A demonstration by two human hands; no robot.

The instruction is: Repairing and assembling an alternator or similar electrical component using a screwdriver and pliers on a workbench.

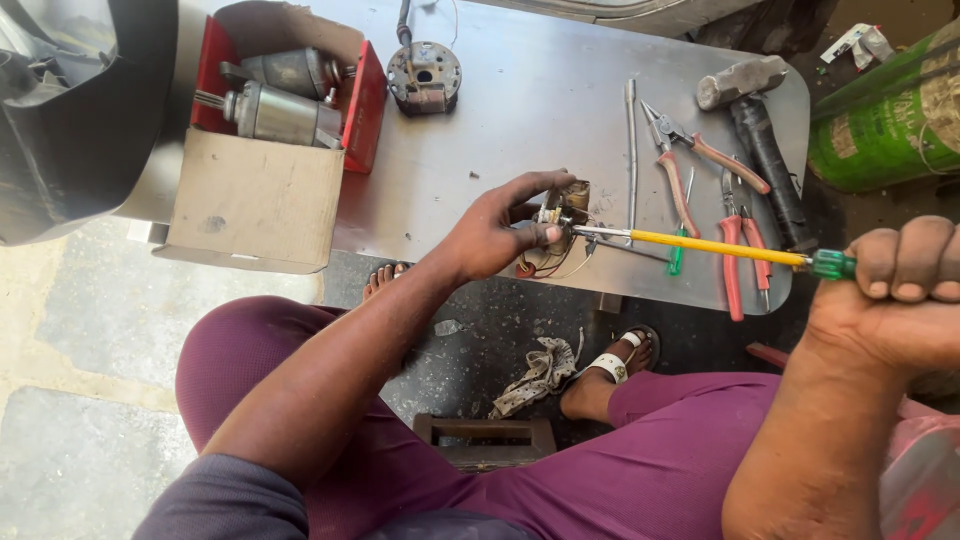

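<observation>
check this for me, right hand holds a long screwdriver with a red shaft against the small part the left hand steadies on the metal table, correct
Not quite. In the head view the screwdriver in the right hand has a yellow shaft and a green handle, not a red shaft. The rest holds: the left hand steadies the small part on the metal table.

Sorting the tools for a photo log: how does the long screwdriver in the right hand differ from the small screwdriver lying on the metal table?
The long screwdriver has a yellow shaft and is gripped by the right hand, tip at the small part that the left hand steadies. The small screwdriver is much shorter, lies loose on the metal table and is untouched. Both have green handles.
</observation>
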